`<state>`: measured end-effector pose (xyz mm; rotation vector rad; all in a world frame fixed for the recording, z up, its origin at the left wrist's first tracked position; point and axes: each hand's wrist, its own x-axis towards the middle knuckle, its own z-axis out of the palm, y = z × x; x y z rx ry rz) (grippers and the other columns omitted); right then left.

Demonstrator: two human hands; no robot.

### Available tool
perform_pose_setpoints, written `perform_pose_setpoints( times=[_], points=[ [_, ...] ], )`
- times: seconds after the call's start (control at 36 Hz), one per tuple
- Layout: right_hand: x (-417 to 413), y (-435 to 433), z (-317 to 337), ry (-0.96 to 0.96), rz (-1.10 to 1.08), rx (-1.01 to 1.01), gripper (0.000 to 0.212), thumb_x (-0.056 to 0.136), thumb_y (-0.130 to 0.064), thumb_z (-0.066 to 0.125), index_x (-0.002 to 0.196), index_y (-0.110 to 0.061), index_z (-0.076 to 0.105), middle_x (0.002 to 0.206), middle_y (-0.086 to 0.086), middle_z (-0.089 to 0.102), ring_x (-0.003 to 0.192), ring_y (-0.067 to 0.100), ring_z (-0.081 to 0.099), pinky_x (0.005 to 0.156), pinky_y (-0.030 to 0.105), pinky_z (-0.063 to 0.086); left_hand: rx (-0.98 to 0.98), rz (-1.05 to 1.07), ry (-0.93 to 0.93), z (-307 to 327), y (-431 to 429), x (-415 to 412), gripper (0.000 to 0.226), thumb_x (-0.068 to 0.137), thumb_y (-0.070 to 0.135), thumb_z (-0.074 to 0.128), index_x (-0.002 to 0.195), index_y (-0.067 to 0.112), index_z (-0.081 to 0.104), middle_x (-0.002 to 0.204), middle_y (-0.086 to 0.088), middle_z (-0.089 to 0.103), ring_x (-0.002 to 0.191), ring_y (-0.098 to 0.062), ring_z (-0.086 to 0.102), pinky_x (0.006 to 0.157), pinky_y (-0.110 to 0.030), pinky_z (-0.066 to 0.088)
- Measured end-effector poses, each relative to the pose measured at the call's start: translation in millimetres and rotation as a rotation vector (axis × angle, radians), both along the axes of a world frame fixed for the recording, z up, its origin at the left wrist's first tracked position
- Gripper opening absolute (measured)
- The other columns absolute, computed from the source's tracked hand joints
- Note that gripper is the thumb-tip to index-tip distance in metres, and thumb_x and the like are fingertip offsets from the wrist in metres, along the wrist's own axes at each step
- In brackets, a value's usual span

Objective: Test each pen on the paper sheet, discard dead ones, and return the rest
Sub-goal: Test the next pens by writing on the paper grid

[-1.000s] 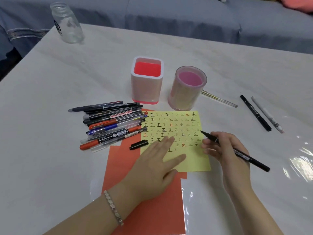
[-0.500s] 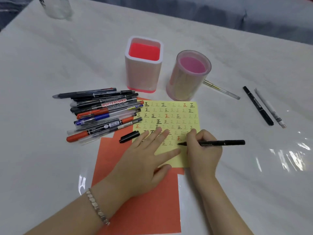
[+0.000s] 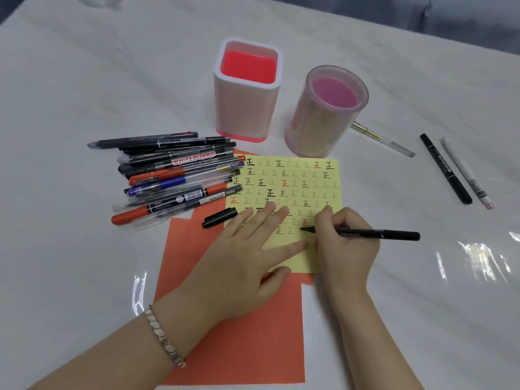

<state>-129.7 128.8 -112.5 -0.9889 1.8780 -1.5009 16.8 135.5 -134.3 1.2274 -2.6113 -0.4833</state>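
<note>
A pen gets tested on the yellow paper [image 3: 304,175].
The right hand [image 3: 344,246] grips a black pen [image 3: 377,234] there; the left hand [image 3: 244,254] lies flat on the paper.

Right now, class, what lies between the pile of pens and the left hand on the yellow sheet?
The head view shows a loose black pen cap there, on the orange paper, beside the yellow sheet.

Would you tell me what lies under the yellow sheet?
Orange paper shows beneath the yellow sheet, sticking out at its left and lower edges. The part directly underneath is covered.
</note>
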Motion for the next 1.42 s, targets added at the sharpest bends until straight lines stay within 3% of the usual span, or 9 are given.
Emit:
perform_pose_setpoints(
  times=[0.17,0.58,0.75,0.94,1.08,1.33,1.42],
  points=[
    [-0.2,-0.1,-0.7,0.015,-0.006,0.002,0.04,0.081,-0.003,0.059,0.049,-0.001,0.035,0.044,0.002,0.035,0.043,0.007,0.033,0.045,0.01,0.029,0.001,0.004,0.006,0.8,0.2,-0.5,0.042,0.089,0.043,0.039,0.129,0.041,0.051,0.149,-0.009,0.033,0.14,-0.023,0.024,0.112,-0.041,0.015],
    [-0.4,1.1,-0.5,0.034,-0.019,0.013,0.041,0.081,-0.002,0.058,0.048,-0.007,0.035,0.043,-0.001,0.033,0.043,0.007,0.032,0.044,0.01,0.028,0.004,0.01,0.017,0.3,0.4,-0.7,0.042,0.089,0.043,0.04,0.129,0.041,0.051,0.149,-0.008,0.033,0.14,-0.022,0.025,0.111,-0.041,0.017],
    [0.3,1.4,2.9,0.007,-0.029,0.008,0.037,0.082,0.0,0.057,0.053,0.007,0.035,0.051,0.018,0.041,0.047,0.013,0.036,0.044,0.011,0.03,0.004,0.014,0.021,1.5,0.0,-1.3,0.041,0.088,0.042,0.04,0.128,0.041,0.051,0.148,-0.009,0.034,0.139,-0.023,0.026,0.111,-0.041,0.016],
    [1.2,2.0,4.6,0.023,-0.017,0.026,0.037,0.081,0.001,0.057,0.051,0.004,0.035,0.047,0.009,0.036,0.043,0.008,0.032,0.044,0.009,0.029,-0.001,0.01,0.021,1.3,0.2,-0.8,0.041,0.088,0.042,0.041,0.128,0.041,0.052,0.148,-0.009,0.034,0.139,-0.023,0.026,0.111,-0.041,0.016],
    [1.2,1.7,5.0,-0.02,-0.033,0.038,0.038,0.078,0.005,0.055,0.048,-0.005,0.034,0.045,0.006,0.031,0.046,0.015,0.033,0.042,0.011,0.028,0.004,0.013,0.021,1.5,0.3,-1.2,0.041,0.088,0.042,0.04,0.128,0.04,0.053,0.148,-0.009,0.034,0.139,-0.023,0.027,0.111,-0.041,0.016],
    [1.8,2.1,6.8,-0.034,-0.034,0.019,0.035,0.079,0.005,0.054,0.05,0.005,0.034,0.048,0.01,0.033,0.046,0.014,0.032,0.042,0.01,0.028,0.001,0.012,0.021,0.8,0.0,-1.5,0.041,0.089,0.042,0.04,0.129,0.041,0.051,0.148,-0.009,0.034,0.14,-0.022,0.025,0.112,-0.04,0.014],
    [1.9,2.0,6.0,-0.047,-0.043,0.021,0.037,0.08,0.005,0.054,0.049,-0.001,0.033,0.044,0.003,0.03,0.046,0.013,0.031,0.042,0.009,0.028,0.002,0.013,0.017,0.7,-0.1,-1.4,0.041,0.089,0.043,0.04,0.129,0.042,0.051,0.148,-0.008,0.033,0.14,-0.022,0.025,0.112,-0.04,0.015]
  ],
)
